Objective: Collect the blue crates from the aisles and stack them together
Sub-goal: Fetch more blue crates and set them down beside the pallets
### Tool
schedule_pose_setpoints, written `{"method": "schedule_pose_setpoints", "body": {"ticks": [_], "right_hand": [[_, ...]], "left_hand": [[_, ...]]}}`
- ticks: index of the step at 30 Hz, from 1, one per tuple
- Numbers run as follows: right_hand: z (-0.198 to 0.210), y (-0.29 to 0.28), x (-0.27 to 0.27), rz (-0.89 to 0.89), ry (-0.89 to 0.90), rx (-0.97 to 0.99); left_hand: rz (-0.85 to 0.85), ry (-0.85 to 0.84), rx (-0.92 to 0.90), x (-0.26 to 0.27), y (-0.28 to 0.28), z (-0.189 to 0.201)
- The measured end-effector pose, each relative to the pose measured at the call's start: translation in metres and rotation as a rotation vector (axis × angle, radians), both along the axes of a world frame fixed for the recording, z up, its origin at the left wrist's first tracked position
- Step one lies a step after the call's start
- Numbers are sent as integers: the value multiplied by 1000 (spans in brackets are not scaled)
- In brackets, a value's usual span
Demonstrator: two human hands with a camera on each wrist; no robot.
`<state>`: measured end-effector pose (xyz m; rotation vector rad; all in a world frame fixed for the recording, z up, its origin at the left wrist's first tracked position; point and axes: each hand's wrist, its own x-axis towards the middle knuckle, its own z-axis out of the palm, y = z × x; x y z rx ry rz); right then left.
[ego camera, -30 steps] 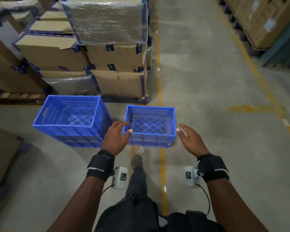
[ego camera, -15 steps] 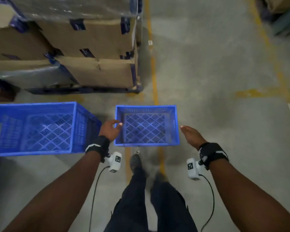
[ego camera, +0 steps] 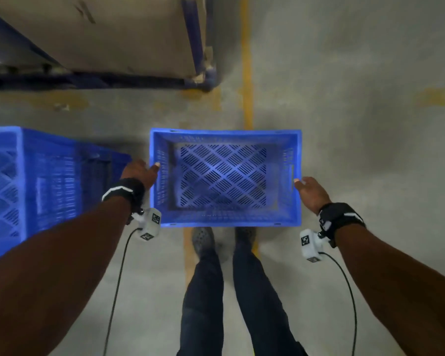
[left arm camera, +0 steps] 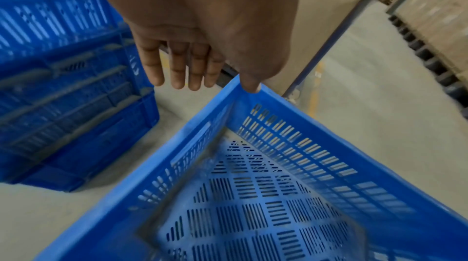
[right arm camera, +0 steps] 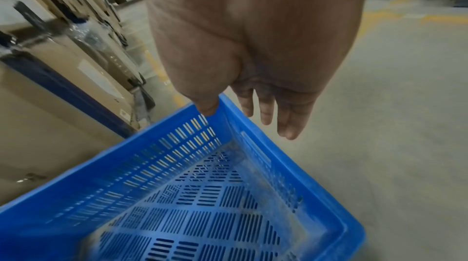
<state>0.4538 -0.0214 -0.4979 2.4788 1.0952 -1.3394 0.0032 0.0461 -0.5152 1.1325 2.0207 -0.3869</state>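
Note:
A small blue slotted crate (ego camera: 222,176) sits empty on the concrete floor just ahead of my feet. My left hand (ego camera: 141,172) is at its left short side. The thumb tip touches the rim and the straight fingers (left arm camera: 177,69) hang down outside the wall, over the crate (left arm camera: 253,195). My right hand (ego camera: 310,190) mirrors it at the right short side, thumb at the rim and fingers (right arm camera: 266,113) pointing down outside the crate (right arm camera: 202,205). Neither hand is closed round the crate. A larger blue crate (ego camera: 36,188) stands close to the left (left arm camera: 63,105).
A pallet of cardboard boxes (ego camera: 113,34) with a blue base (ego camera: 100,82) stands just beyond the crates; the boxes (right arm camera: 50,85) also show on the left in the right wrist view. A yellow floor line (ego camera: 247,73) runs under the small crate. Bare concrete floor (ego camera: 370,124) spreads to the right.
I have stepped up to the small crate and leaned over it. Both hands have lowered from above its near corners to its two short sides, thumbs now at the rim.

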Motion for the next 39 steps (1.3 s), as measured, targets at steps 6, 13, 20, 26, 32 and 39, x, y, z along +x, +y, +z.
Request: {"method": "schedule_pose_setpoints", "body": {"ticks": [6,13,20,26,32,39], "right_hand": [[-74,17,11,-125,24,28],[-102,25,19,-548,267,131],[-114,32,34,-640,553,3],[-111,36,36,-642,622,-100],[-94,32,24,-666,544,39],[20,25,18,-707,605,63]], "left_hand": [[197,6,-90,3,16,-54],[572,-360,-5,-4,3,-97],[846,-675,-65,-9,0,-92],[853,-728,-79,-5,-6,-94],[860,-651,89,3,-11,-73],[852,-635,124,-5,-12,31]]}}
